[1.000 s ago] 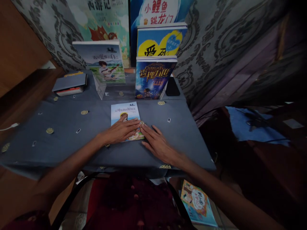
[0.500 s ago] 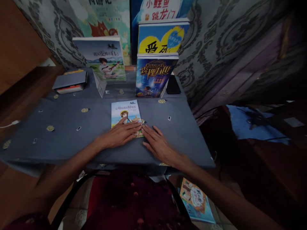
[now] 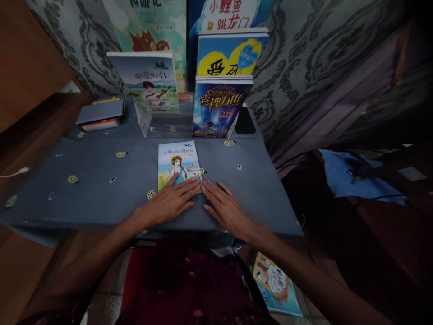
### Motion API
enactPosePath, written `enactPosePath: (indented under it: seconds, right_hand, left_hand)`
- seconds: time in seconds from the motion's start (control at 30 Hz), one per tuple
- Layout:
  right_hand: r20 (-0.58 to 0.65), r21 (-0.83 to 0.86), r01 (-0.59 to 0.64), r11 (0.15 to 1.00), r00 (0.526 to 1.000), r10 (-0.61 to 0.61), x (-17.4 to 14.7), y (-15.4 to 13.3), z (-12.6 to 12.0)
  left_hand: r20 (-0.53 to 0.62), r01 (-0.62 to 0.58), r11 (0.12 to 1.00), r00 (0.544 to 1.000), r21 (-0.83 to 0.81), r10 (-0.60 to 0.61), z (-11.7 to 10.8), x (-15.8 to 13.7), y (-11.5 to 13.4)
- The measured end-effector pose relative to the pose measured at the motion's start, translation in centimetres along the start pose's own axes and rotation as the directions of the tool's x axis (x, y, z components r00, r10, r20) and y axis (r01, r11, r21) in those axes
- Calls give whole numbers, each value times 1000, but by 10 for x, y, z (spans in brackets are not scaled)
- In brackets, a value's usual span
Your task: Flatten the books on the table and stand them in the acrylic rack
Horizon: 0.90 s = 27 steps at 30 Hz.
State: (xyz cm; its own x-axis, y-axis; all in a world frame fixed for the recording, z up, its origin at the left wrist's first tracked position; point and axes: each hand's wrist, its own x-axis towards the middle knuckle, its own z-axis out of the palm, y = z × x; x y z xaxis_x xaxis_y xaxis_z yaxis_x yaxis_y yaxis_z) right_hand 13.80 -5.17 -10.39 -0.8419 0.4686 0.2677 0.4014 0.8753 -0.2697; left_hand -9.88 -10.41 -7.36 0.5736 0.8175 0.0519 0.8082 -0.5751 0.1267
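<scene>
A thin paperback book (image 3: pixel 177 158) lies face up on the cloth-covered table, its cover showing a girl in a yellow hat. My left hand (image 3: pixel 174 198) rests flat over the book's lower edge, fingers stretched to the right. Beside it my right hand (image 3: pixel 225 207) lies with fingers spread, its tips at the book's lower right corner. The two hands' fingertips nearly meet there. Neither hand grips anything. Part of the cover's bottom is hidden under my left hand.
Behind the book, a clear acrylic stand (image 3: pixel 169 126) carries a guitar-cover book (image 3: pixel 157 90) and a dark blue book (image 3: pixel 216 108). A black phone (image 3: pixel 245 120) lies to its right. A grey notebook (image 3: pixel 101 113) sits at the back left. More books (image 3: pixel 275 282) lie on the floor below right.
My left hand has slid down toward me and uncovered more of the girl on the cover. My right hand has shifted slightly down. The book stays nearly in place.
</scene>
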Motion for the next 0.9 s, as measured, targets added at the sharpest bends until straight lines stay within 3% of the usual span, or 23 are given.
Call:
enactPosePath:
  seconds: [0.33, 0.57, 0.9]
  right_hand:
    - [-1, 18, -9, 1000, 1000, 10, -3, -3, 0]
    - [-9, -6, 4, 1000, 1000, -4, -3, -3, -1]
    - [8, 12, 0, 1000, 1000, 0, -1, -4, -6]
  left_hand:
    - [-57, 69, 994, 996, 90, -64, 10, -13, 27]
    - [-82, 94, 989, 993, 115, -85, 10, -23, 27]
    - [-144, 204, 976, 971, 79, -191, 12, -66, 19]
